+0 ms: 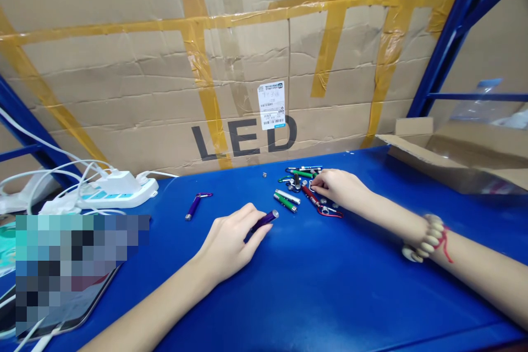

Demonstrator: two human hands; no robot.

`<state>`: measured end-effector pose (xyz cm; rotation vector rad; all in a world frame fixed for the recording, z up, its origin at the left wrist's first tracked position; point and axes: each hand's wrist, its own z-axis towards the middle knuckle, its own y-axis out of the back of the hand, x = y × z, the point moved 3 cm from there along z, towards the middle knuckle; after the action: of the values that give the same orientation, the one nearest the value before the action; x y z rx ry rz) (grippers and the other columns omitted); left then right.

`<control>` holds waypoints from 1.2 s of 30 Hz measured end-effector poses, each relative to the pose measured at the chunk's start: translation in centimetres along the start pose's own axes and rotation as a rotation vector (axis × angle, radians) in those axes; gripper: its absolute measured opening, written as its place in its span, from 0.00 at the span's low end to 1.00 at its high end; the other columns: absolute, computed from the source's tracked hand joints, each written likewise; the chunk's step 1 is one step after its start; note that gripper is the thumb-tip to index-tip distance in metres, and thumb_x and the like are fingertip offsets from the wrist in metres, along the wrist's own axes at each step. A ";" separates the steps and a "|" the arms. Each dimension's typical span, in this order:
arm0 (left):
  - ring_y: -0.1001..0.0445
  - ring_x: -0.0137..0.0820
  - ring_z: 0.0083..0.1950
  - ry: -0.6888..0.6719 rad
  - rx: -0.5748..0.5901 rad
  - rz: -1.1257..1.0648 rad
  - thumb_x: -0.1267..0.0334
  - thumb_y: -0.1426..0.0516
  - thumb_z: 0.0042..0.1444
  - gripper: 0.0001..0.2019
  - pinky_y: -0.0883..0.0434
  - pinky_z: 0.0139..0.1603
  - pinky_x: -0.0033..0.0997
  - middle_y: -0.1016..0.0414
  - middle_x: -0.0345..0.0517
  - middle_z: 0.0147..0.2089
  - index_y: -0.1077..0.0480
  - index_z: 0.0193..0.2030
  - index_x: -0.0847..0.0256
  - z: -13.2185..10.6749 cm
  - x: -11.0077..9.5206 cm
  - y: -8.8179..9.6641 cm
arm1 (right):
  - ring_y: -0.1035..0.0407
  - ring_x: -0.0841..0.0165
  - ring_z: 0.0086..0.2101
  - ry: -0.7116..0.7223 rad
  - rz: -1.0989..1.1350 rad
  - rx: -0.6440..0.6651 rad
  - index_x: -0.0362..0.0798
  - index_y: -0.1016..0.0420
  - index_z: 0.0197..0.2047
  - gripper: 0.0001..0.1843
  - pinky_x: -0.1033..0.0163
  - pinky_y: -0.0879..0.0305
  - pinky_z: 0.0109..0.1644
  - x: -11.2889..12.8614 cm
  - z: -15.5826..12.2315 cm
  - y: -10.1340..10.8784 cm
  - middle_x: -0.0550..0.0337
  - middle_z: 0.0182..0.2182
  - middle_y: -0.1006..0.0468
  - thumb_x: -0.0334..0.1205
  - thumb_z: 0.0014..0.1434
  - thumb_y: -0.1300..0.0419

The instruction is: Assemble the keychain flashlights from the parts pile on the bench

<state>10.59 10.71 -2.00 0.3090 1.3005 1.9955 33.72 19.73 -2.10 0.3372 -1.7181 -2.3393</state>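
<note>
My left hand [231,242] rests on the blue table [330,286] with its fingers closed round a small purple keychain flashlight [266,219]. My right hand [340,187] reaches into a pile of small flashlights [303,190] in green, red and silver; its fingers are curled among them, and whether they hold one is hidden. A bead bracelet [424,237] sits on the right wrist. Another purple flashlight with a clip [194,206] lies apart to the left.
A white power strip [119,192] with plugged chargers and cables lies at the back left. A tablet [66,308] lies at the near left edge. A taped cardboard box marked LED [247,66] stands behind. An open carton [454,159] sits at the right.
</note>
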 end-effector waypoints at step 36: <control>0.29 0.28 0.33 -0.010 -0.022 0.003 0.61 0.52 0.63 0.09 0.34 0.30 0.23 0.30 0.42 0.36 0.32 0.42 0.59 0.0 0.1 0.0 | 0.30 0.68 0.27 -0.103 0.210 -0.013 0.48 0.24 0.28 0.04 0.67 0.44 0.25 0.3 -0.2 0.7 0.62 0.25 0.23 0.37 0.53 0.40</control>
<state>10.55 10.80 -2.05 0.3105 1.2711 2.0073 33.55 19.26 -1.55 0.0316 -1.6913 -2.2487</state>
